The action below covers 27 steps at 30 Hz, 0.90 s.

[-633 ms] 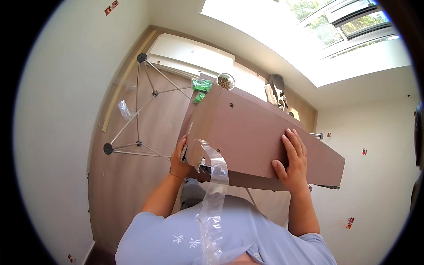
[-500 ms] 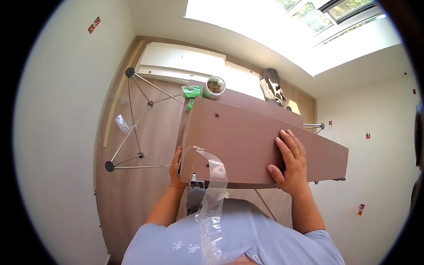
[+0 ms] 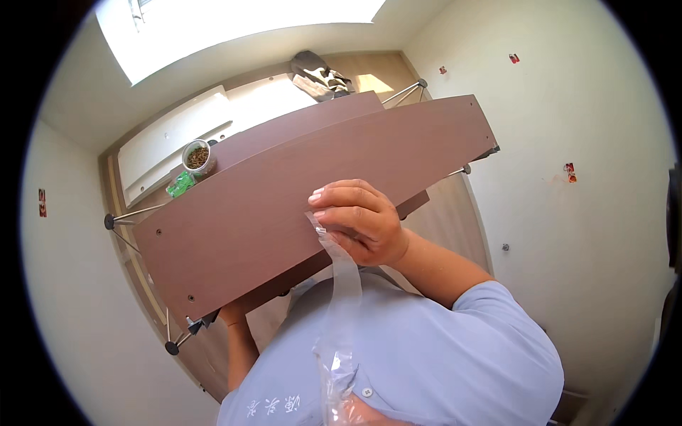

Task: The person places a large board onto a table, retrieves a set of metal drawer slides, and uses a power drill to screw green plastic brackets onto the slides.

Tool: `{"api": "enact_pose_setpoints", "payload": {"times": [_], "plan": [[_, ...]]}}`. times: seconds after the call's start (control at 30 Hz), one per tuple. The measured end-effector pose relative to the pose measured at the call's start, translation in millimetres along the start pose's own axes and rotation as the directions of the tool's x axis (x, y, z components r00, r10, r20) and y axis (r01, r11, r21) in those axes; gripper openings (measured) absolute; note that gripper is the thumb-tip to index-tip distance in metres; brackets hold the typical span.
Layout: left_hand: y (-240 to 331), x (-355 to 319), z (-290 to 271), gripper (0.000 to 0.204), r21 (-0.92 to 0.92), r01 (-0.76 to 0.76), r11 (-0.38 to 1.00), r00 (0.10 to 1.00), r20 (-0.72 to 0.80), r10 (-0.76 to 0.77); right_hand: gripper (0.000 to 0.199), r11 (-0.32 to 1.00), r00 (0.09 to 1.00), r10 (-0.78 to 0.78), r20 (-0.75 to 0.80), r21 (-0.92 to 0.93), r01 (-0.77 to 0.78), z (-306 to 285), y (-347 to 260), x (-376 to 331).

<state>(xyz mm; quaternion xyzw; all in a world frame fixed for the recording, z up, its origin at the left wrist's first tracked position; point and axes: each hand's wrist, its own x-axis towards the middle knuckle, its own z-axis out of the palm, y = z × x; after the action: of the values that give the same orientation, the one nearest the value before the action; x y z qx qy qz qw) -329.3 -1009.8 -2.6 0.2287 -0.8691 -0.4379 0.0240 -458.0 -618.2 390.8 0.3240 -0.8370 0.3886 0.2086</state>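
Observation:
A long reddish-brown wooden panel (image 3: 284, 184) slants across in front of me, its right end higher in view. Over its near middle is my right hand (image 3: 369, 220), fingers bent and the thumb apart from them. A clear plastic strip (image 3: 341, 284) hangs in front of my chest. Its upper end crosses the picture beside the right fingertips; whether they touch it I cannot tell. My left hand (image 3: 231, 312) is at the panel's near left edge, its fingers hidden underneath. A dark metal fitting (image 3: 202, 323) sits on that corner, beside the left hand.
Behind lies another brown panel (image 3: 305, 115), with a jar of brown bits (image 3: 199, 157) and a green packet (image 3: 181, 184) near its left end. White panels (image 3: 170, 135) and a dark, beige-patterned cloth item (image 3: 316, 74) are farther back. A metal-rod frame with black hubs (image 3: 109, 221) stands below.
The view has swung to the right. The panel now slants and reaches farther left in the picture. My right hand has gone from lying flat on it to bent fingers.

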Motion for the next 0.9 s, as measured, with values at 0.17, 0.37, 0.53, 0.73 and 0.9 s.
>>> {"api": "enact_pose_setpoints", "payload": {"times": [0.17,0.37,0.53,0.73,0.9], "plan": [[34,-3,-32,0.059,-0.089,-0.227,0.970,0.974,-0.001,0.228,0.013,0.979,0.977,0.204,0.059,-0.030,-0.203,-84,24,-132],[98,-27,-74,0.097,-0.181,-0.045,0.982,0.988,-0.153,0.017,0.049,0.282,0.268,0.876,-0.401,-0.024,-0.959,-225,152,-311],[144,-32,-86,0.059,-0.380,-0.030,0.924,0.993,-0.114,-0.015,0.095,0.599,0.521,0.731,-0.441,0.048,-0.800,-274,274,-338],[160,-26,-78,0.045,-0.205,0.073,0.976,0.986,-0.132,-0.101,0.082,0.366,0.354,0.931,-0.094,0.291,-0.884,-277,327,-331],[135,-25,-65,0.040,-0.248,0.009,0.969,0.984,-0.172,-0.053,0.065,0.370,0.318,0.929,-0.189,0.489,-0.790,-257,325,-336]]}}
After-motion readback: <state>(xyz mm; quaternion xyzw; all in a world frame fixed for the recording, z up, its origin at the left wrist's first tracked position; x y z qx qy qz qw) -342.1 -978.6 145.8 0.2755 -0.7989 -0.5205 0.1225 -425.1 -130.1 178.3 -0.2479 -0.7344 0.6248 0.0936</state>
